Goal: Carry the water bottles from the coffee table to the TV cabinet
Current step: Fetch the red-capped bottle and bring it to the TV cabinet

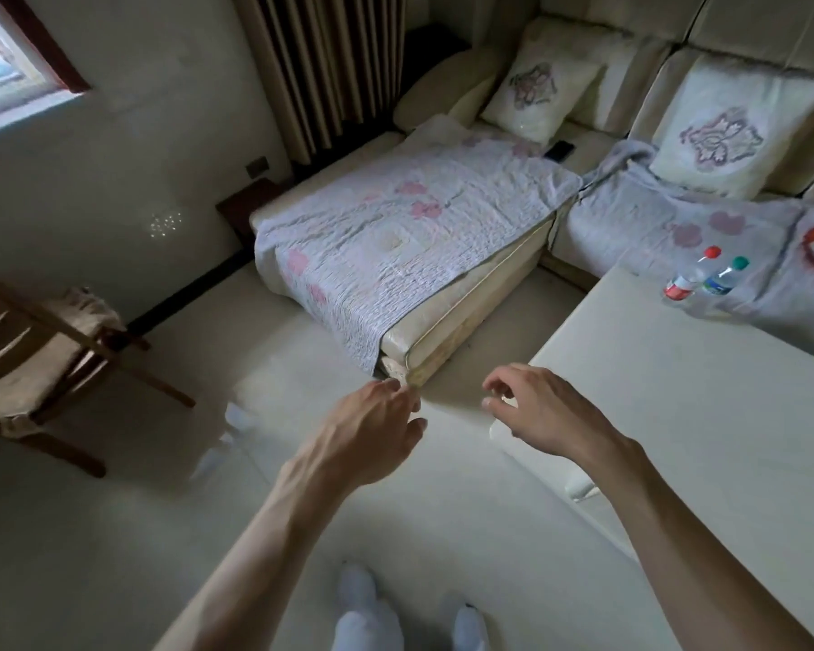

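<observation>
**Cream bench (677,415) — nothing grasped**

Loosely curled and slack, the left fingers (407,401) hold nothing. The right fingers (496,385) are bent a little and spread, also holding nothing. The left hand (367,429) hovers palm-down over the floor (137,533), just short of the near corner of the sofa (447,340). The right hand (555,415) hovers palm-down at the near corner of the bench. Both bare forearms reach forward from the bottom edge, with white-clad feet (367,622) on the floor between them.

Well apart from both hands, at the far edge of the bench, two clear plastic bottles stand upright side by side. The red-cap bottle (684,281) has a red label and is on the left. The green-cap bottle (724,277) has a blue label and is on the right.

Behind them the sofa runs in an L, draped with a pale quilt (395,227) with pink flowers. Two embroidered cushions (536,91) lean on its back, and a dark phone (559,150) lies on the seat between them. A wooden chair (43,359) stands at the left. A striped curtain (330,63) hangs beyond the sofa's end, and a window (5,72) is in the wall to its left.
</observation>
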A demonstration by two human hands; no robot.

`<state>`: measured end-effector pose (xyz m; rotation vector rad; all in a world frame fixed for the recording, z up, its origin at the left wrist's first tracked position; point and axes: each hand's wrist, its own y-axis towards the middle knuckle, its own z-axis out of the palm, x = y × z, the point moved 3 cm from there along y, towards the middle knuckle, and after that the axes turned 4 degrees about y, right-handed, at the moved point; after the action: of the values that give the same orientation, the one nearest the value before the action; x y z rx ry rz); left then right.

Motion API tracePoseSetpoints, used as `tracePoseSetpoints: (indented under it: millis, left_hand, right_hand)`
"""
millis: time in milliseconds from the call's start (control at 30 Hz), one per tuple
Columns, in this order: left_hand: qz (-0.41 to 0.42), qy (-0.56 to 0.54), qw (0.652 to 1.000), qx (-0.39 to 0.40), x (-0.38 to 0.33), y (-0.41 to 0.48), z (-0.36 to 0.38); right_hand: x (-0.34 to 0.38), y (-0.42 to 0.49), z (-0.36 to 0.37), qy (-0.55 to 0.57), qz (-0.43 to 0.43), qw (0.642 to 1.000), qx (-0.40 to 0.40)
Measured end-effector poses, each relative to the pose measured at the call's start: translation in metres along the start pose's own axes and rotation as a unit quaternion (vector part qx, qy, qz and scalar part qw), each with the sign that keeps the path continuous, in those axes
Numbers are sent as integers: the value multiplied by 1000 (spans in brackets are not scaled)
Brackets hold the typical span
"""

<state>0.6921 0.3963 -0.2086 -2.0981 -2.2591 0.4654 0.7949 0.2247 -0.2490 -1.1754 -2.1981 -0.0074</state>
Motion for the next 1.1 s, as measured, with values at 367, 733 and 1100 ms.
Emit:
tracePoseSetpoints:
  millis: [367,733,1100]
  left_hand:
    - [63,-36,997,-1,85,159,-43]
    - [154,-64,986,25,153,287,-78]
    - [222,-17,975,19,119,403,-100]
  right_hand:
    - [5,142,-48,-1,64,996,-61]
    - [33,252,-79,17,123,988,-88]
    - [-32,308,-124,44,169,977,-120]
